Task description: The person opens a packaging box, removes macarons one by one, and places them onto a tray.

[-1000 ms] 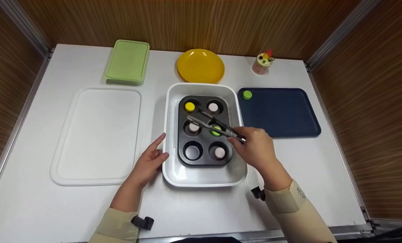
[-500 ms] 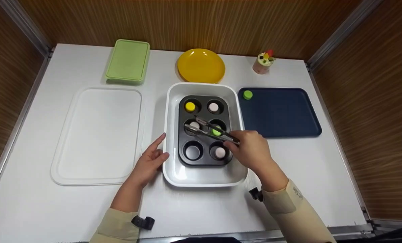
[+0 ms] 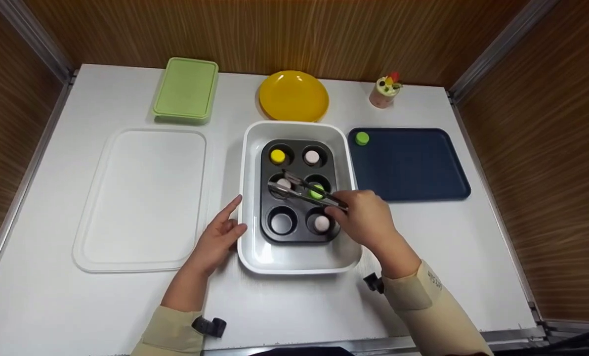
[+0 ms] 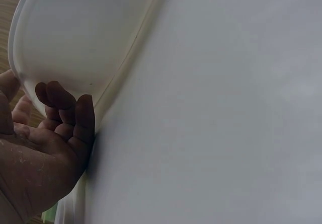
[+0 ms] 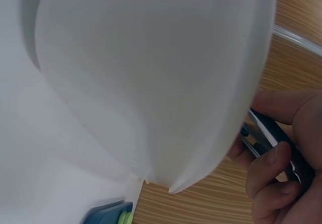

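Observation:
My right hand point(image 3: 366, 217) grips dark metal tongs point(image 3: 300, 195), also seen in the right wrist view. The tongs' spread tips stand on either side of a pale pink round piece point(image 3: 284, 183) in the middle-left cup of a black muffin tin point(image 3: 299, 238). That tin lies inside a white tub point(image 3: 299, 271). Other cups hold a yellow piece point(image 3: 277, 156), a green piece point(image 3: 316, 191) partly behind the tongs, and pale pink pieces at back right and front right point(image 3: 321, 223). My left hand point(image 3: 218, 242) is at the tub's left side, its fingers loosely bent against the outer wall.
On the right, a navy tray point(image 3: 413, 165) carries a green round piece point(image 3: 362, 138). A white lid point(image 3: 144, 198) lies at left. Along the back stand a green lidded box point(image 3: 187, 89), a yellow plate point(image 3: 293, 96) and a dessert cup point(image 3: 383, 94). Wooden panels point(image 3: 274, 34) enclose the table.
My right hand has moved slightly left and toward me, bringing the tongs' tips down from above the middle-left cup to around its pale pink piece. The left hand has stayed put.

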